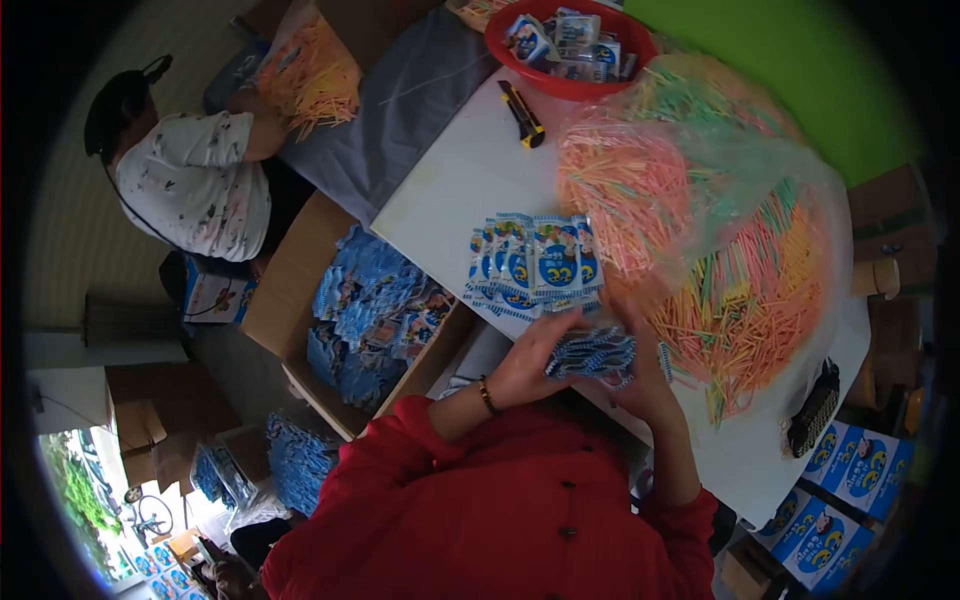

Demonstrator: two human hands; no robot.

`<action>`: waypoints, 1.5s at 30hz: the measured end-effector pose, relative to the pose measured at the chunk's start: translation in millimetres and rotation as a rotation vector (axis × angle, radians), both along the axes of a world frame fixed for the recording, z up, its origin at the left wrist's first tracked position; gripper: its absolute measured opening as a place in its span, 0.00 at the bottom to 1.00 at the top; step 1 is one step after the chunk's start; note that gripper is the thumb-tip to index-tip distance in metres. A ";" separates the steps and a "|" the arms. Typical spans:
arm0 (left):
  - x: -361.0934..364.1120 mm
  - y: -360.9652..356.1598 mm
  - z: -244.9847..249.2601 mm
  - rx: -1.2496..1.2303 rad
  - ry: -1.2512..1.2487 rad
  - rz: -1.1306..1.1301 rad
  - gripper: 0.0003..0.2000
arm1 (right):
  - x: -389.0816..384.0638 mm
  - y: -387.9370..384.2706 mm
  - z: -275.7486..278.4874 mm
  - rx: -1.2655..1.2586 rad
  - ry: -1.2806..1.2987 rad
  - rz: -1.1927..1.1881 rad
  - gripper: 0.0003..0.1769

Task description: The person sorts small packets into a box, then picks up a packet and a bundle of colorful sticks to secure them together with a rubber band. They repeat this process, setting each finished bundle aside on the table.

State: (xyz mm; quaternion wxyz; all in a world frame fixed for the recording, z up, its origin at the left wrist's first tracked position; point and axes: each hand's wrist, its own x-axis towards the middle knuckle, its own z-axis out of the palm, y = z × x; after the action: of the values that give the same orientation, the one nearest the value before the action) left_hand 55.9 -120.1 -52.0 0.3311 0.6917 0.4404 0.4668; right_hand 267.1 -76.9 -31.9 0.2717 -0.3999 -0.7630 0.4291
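While its long axis lies crosswise, the packet stack (pixel 592 357) is clasped between curled left fingers (pixel 545 338) and right fingers (pixel 636 324).

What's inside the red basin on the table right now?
A jumbled heap of small printed packets shows inside the red basin. Whatever lies beneath the top ones is covered, so I can't tell what is at the bottom.

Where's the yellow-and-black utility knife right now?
Head view, upper centre: the knife lies on the white tabletop, just below the round red plastic basin, above the blue-and-white packets.
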 end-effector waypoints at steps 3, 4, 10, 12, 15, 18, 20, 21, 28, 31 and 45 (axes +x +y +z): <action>2.4 1.3 -10.3 0.046 -0.022 0.007 0.38 | -18.3 10.7 8.1 0.178 -0.122 0.118 0.55; 4.7 -0.7 -6.0 0.110 -0.105 -0.002 0.38 | -20.7 8.0 11.9 0.208 -0.131 0.103 0.48; -21.6 -28.0 41.0 0.065 -0.140 0.066 0.35 | -39.1 -16.6 35.1 0.178 -0.187 0.096 0.32; -44.8 -39.5 65.7 -0.068 -0.150 0.073 0.34 | -53.8 -24.7 36.2 0.078 -0.219 0.082 0.31; -74.0 -61.3 82.3 -0.325 0.075 0.034 0.33 | -87.3 -43.2 29.4 0.124 -0.234 0.226 0.30; -87.7 -83.8 49.0 -0.077 0.266 0.117 0.30 | -115.5 -55.7 15.0 0.131 -0.239 0.276 0.30; -99.4 -102.5 30.0 -0.118 0.142 0.200 0.27 | -129.3 -58.1 11.2 -0.086 -0.328 0.415 0.38; -108.3 -108.1 24.5 -0.121 0.139 0.198 0.27 | -134.7 -56.8 16.0 -0.089 -0.331 0.414 0.38; -209.1 -119.2 -35.6 -0.172 0.405 0.818 0.20 | -119.8 -56.2 12.8 -0.048 -0.075 0.544 0.54; -221.1 -117.0 -95.2 -0.277 0.494 0.546 0.25 | -113.0 -63.0 12.4 -0.225 -0.019 0.531 0.51; -192.4 -113.0 -81.1 -0.356 0.877 0.618 0.39 | -61.2 -23.0 45.3 -0.218 -0.083 0.303 0.21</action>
State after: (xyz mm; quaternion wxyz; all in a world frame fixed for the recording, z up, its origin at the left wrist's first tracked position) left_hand -136.6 -233.1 -133.1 0.0766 0.5933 0.7908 0.1293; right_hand 205.8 -99.8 13.4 0.1274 -0.3250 -0.7741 0.5282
